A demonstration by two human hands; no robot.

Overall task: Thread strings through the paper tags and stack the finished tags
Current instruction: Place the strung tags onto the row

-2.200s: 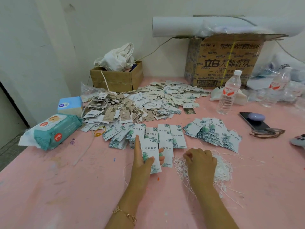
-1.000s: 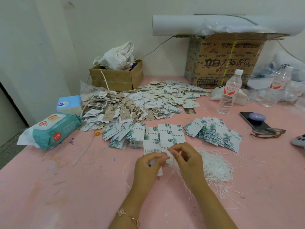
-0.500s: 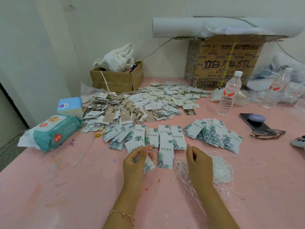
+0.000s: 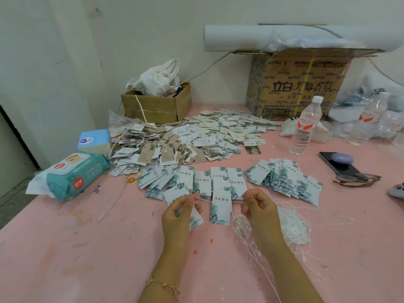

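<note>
Paper tag (image 4: 176, 196) sits pinched in the left hand (image 4: 180, 215), thumb and fingers curled round its upper part, above the middle of the worktop's (image 4: 87, 259) near edge; a white string (image 4: 206, 199) runs taut from that pinch to the right hand (image 4: 260, 212), whose fingertips are closed on its other end; both hands are clamped, neither slack. Whether the string already passes through the tag's hole I cannot tell; the thumb covers it.

To do the step well, I judge, the pinch belongs close to the hole so the paper neither bends nor tears; the pull should run straight and level; the string should stay clear of the flat tag (image 4: 220, 212) lying just under it and of the tangled string bundle (image 4: 291, 226) beside the right wrist, where it could snag.

Farther out, a fanned pile (image 4: 284, 182) of leaf-printed tags lies toward the right edge; a heap of strung tags (image 4: 185, 138) spreads toward the far edge.
</note>
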